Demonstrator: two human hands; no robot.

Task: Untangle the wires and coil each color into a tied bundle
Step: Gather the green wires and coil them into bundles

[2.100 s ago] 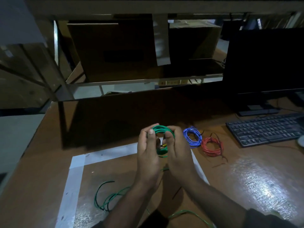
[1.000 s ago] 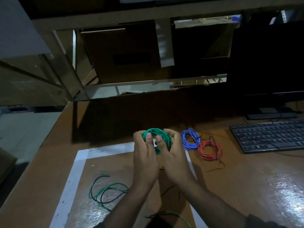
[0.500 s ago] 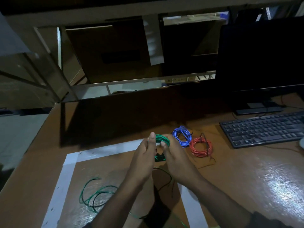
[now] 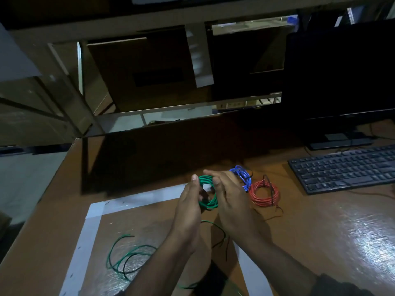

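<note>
Both hands hold a small green wire coil (image 4: 208,193) above the taped square on the desk. My left hand (image 4: 189,207) grips its left side with the thumb up. My right hand (image 4: 229,199) grips its right side, fingers curled over the top. A loose green wire tail (image 4: 126,257), with a black wire running along it, trails on the desk at lower left. A blue coiled bundle (image 4: 242,176) and a red coiled bundle (image 4: 264,193) lie just right of my hands.
White tape (image 4: 92,229) outlines a square on the brown desk. A black keyboard (image 4: 344,167) and a dark monitor (image 4: 339,71) stand at the right. A dark panel (image 4: 149,154) rises behind the work area.
The hands keep the green coil between them and have turned it a little. The view has shifted slightly; the blue and red bundles have not moved.
</note>
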